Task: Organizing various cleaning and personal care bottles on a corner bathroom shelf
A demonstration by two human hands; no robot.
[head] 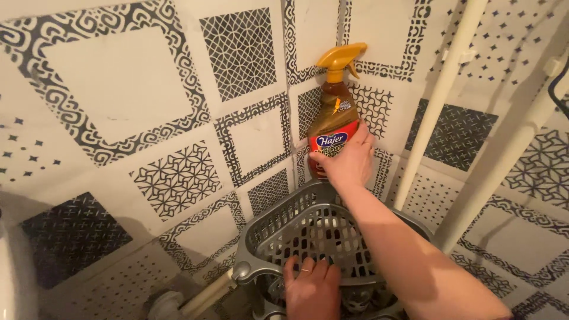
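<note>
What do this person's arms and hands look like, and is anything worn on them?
Both hands are bare, no gloves. The right hand has a thin ring on one finger, and its forearm is uncovered, with no sleeve in view. The left hand also wears a thin ring.

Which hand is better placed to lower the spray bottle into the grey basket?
Right. The right hand already grips the spray bottle above the grey basket; the left hand rests on the basket's near rim.

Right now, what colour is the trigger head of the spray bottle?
Yellow-orange, atop the brown spray bottle that the right hand holds; head view.
</note>
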